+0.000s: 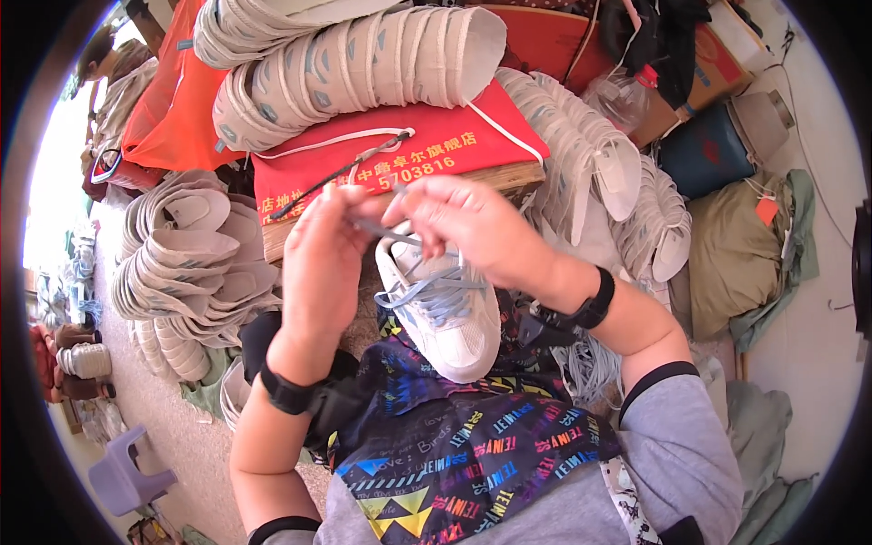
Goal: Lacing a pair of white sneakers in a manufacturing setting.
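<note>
A white shoe rests toe toward me on my lap, against a dark printed apron. Pale blue laces cross its front, with loops hanging loose at the left. Above the shoe's collar, my left hand and my right hand face each other, fingers pinched. A grey-blue shoelace runs between them, gripped by both. My right fingers partly hide it. Beyond the hands, a thin dark cord-like strip lies on a red cloth spread over a wooden board.
Nested stacks of pale shoe uppers lie on the red cloth. More uppers pile up at the left and right. Loose laces hang beside my right elbow. A purple stool stands far left; a blue container stands at right.
</note>
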Demonstrator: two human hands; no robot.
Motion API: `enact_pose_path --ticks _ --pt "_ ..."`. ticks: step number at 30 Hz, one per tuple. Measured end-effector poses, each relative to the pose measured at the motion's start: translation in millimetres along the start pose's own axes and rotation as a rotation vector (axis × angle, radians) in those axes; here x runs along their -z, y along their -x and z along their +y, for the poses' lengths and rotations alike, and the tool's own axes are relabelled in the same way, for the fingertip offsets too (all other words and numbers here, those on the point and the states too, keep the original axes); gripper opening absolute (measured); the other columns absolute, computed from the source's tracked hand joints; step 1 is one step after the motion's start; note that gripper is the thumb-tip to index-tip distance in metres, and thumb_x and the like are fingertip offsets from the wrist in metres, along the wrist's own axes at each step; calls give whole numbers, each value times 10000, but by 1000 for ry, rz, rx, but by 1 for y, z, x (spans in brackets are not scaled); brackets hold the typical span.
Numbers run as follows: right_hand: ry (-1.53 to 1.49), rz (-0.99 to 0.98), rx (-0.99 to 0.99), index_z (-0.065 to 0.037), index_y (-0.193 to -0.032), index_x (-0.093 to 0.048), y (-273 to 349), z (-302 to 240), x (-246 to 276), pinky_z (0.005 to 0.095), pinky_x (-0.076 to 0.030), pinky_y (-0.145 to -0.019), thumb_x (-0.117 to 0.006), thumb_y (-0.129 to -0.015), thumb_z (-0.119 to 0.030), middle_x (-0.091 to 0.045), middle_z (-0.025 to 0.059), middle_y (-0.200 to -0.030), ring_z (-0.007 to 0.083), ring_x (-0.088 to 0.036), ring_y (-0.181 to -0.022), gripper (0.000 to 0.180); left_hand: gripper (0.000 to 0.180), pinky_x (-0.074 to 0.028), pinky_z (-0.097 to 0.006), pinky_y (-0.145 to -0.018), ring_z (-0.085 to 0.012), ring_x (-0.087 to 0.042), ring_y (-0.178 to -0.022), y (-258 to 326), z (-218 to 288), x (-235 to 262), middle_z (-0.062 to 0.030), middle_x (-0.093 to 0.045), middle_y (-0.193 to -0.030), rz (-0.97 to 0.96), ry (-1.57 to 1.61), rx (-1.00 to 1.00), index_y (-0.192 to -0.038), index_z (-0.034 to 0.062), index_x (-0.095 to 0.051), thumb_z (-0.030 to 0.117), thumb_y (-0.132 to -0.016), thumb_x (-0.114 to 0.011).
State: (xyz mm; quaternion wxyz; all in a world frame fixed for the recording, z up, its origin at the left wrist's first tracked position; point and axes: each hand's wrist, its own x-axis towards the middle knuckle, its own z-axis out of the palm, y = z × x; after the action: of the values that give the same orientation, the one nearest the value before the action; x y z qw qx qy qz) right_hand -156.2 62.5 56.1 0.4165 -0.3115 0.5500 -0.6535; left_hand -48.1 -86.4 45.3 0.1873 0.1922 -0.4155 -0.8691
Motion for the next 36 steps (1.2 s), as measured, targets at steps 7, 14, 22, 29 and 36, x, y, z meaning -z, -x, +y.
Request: enact_pose_path --ticks 7,14,22,29,36 --pt "6 303 -184 -30 -993 -618 17 27 86 171 -248 -454 -503 -1013 -240 -404 -79 -663 0 -307 -534 241 269 -255 -173 -481 -16 -315 -560 28 7 89 58 -437 -695 13 -413 161 -1204 10 -573 166 -1019 -455" --pt "242 174 -220 -48 -1010 -631 45 55 89 188 -320 -532 -498 -1018 -243 -452 -79 -669 14 -386 -577 236 382 -337 -157 -545 -10 -402 -599 42 -1 94 -24 -663 -874 -21 -790 133 -1376 26 -410 94 -1001 -421" --pt "730 52 -10 6 -875 -657 54 65 84 309 -475 -706 -614 -910 -170 -595 69 -775 176 -588 -722 184 199 -337 -156 -529 -13 -411 -572 33 -25 61 -53 -684 -866 -62 -703 195 -1104 -2 -569 157 -1014 -489" --pt "873 -7 38 5 -822 -637 47 50 76 350 -472 -648 -645 -846 -186 -590 111 -761 257 -597 -704 193 206 -394 -210 -573 -50 -519 -608 32 -41 53 5 -609 -727 -123 -810 193 -945 -14 -627 168 -995 -542" --pt "1369 119 445 -79 -665 -557 39 47 51 384 -434 -647 -636 -749 -139 -524 75 -689 261 -572 -682 130 207 -425 -225 -546 -59 -539 -590 33 -46 55 9 -590 -671 -117 -871 143 -803 -9 -645 148 -929 -598"
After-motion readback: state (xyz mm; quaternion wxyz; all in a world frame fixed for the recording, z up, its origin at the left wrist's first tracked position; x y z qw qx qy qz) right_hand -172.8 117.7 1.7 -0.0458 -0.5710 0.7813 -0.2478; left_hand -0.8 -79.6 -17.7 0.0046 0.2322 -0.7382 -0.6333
